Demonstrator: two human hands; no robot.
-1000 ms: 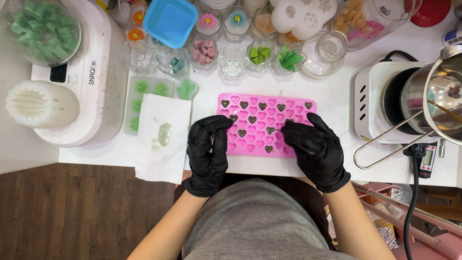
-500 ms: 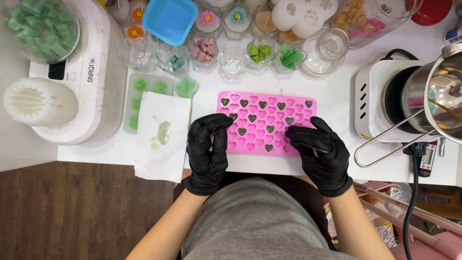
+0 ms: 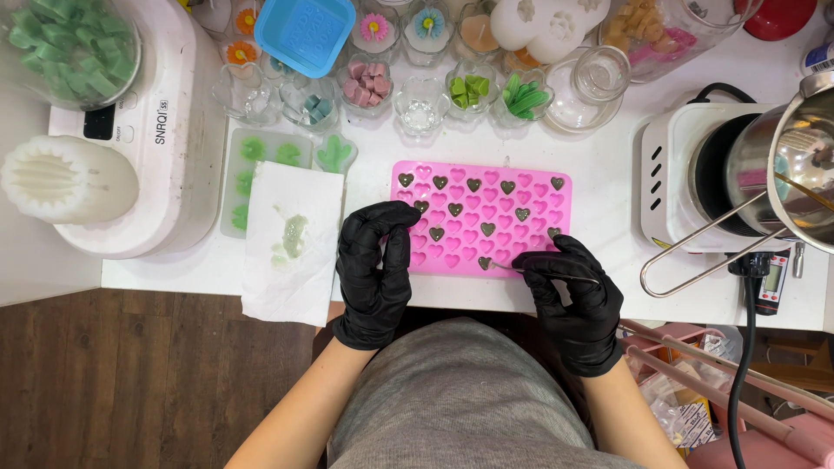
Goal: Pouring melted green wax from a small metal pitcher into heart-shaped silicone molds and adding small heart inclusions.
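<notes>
Between my gloved hands on the white bench (image 3: 608,187) lies the soft, floppy pink silicone heart mould (image 3: 480,217); left fingers (image 3: 393,227) pin its edge, right fingers (image 3: 556,265) pinch thin metal tweezers (image 3: 543,271).

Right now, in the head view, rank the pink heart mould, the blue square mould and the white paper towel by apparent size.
1. pink heart mould
2. white paper towel, nearly as large
3. blue square mould, partly cut off by the frame

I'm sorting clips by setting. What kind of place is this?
Probably a home candle or wax-melt craft bench: a pink heart mould under gloved hands, a metal melting pot on a hotplate, and small glass jars of coloured wax pieces along the back.
</notes>
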